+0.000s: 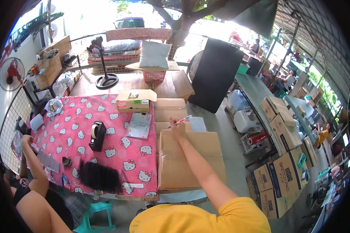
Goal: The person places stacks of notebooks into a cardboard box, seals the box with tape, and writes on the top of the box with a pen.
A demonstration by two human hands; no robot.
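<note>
A white pen (184, 120) with blue and red parts is gripped in my right hand (177, 129), its lower end pointing left. The hand is over the far edge of a large closed cardboard box (191, 161); whether the pen touches cardboard, I cannot tell. My right arm in a yellow sleeve stretches across that box. Behind it lie more cardboard boxes (170, 103) and a pale translucent piece (198, 124). Left of the hand, a small book with a light patterned cover (139, 125) rests on the pink cloth, below an opened carton (133, 104). My left hand is out of view.
The pink cloth-covered table (74, 134) carries a black tape dispenser (98, 136), a black bristly bundle (99, 176) and grey stacked pieces (48, 161). Another person's hand (26, 140) reaches in at the left. Stacked cartons (278, 182) stand right; a green stool (95, 215) is below.
</note>
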